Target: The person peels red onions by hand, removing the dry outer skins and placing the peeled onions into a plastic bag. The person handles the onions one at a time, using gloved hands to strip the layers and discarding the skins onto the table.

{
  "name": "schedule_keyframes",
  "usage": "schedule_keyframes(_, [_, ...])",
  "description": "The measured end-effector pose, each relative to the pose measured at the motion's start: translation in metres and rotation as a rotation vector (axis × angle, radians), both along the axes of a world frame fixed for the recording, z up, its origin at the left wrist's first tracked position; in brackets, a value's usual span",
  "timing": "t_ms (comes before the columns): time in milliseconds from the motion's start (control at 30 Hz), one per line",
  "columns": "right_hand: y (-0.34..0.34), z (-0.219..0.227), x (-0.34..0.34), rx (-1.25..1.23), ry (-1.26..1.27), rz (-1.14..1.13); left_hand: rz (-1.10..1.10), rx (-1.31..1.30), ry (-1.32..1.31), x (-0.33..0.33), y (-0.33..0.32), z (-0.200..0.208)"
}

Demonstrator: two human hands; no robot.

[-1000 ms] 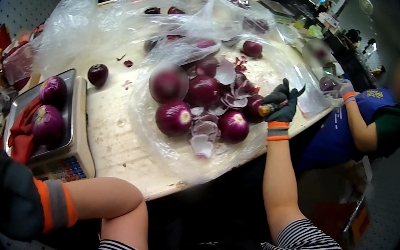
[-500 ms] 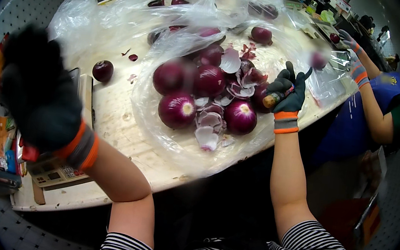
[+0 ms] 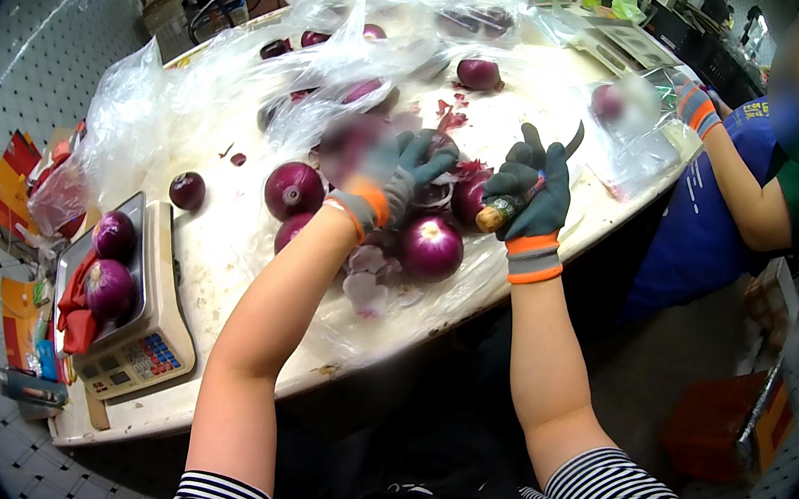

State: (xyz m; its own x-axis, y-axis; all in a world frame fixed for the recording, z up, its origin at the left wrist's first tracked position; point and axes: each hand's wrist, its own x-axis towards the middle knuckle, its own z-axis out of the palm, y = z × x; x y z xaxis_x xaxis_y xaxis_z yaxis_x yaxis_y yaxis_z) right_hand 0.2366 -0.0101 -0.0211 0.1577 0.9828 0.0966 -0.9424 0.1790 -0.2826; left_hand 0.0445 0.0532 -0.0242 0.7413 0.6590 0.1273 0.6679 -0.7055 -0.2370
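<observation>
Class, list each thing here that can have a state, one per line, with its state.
Left hand: gloved, at the onion pile
Right hand: gloved, closed around a tool
Tool: gripped
Two onions: resting on the scale
Scale: loaded
Red cloth: crumpled
Onion skins: loose
Clear plastic: crumpled

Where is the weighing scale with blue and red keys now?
The weighing scale stands at the left of the head view, at the near left corner of the table, with two red onions on its tray.
</observation>
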Motion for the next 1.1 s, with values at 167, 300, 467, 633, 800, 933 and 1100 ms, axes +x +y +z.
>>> schedule_keyframes(167, [-0.001, -0.001, 0.021, 0.067, 0.186, 0.030, 0.035, -0.261, -0.241, 0.028, 0.025, 0.026])
schedule_keyframes(300, [-0.011, 0.003, 0.026, 0.077, 0.222, 0.045, 0.178, -0.540, -0.826, 0.028, 0.104, 0.011])
schedule_keyframes(467, [-0.008, -0.001, 0.022, -0.020, 0.204, 0.011, 0.190, -0.767, -1.017, 0.046, 0.120, 0.033])
schedule_keyframes(633, [-0.010, 0.003, 0.023, -0.045, 0.062, -0.079, 0.238, -0.448, -0.609, 0.037, 0.100, 0.045])
schedule_keyframes(800, [-0.007, -0.001, 0.024, -0.108, -0.081, -0.083, 0.228, -0.380, -0.440, -0.006, 0.050, 0.060])
schedule_keyframes(933, [-0.002, 0.002, 0.013, -0.219, -0.230, -0.048, 0.344, -0.392, -0.494, -0.064, 0.008, 0.056])
schedule_keyframes(1100, [-0.001, -0.006, 0.008, -0.097, -0.442, 0.256, 0.490, -0.419, -0.572, -0.109, -0.037, 0.037])
